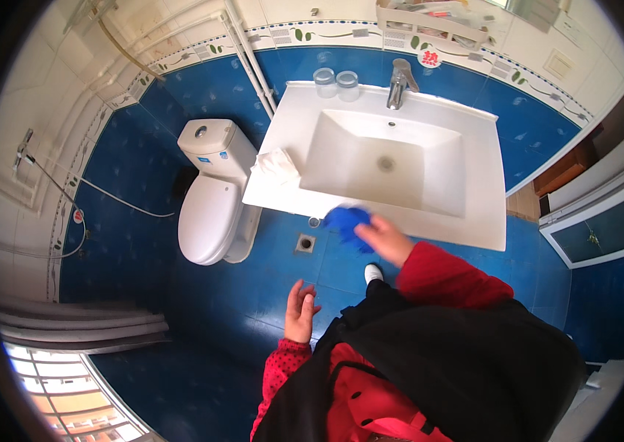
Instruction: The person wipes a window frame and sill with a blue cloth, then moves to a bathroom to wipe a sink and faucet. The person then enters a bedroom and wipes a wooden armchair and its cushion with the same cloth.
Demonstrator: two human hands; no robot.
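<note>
A blue cloth (348, 226), blurred by motion, hangs from my right hand (386, 238), which grips it just off the front edge of the white washbasin counter (455, 229). My left hand (299, 315) is over the floor with its fingers apart and nothing in them. The rectangular basin (444, 171) is sunk into the counter, with a drain (386, 163) at its bottom. A crumpled white cloth or paper (276, 168) lies on the counter's left side. Behind the basin rises a chrome faucet (397, 83).
Two glass cups (347, 87) stand at the counter's back left. To the left is a white toilet (212, 215) with its lid down. A floor drain (305, 243) is set in the blue tiles. A shower hose (52, 182) hangs on the left wall, and a white-framed door (605, 212) is at right.
</note>
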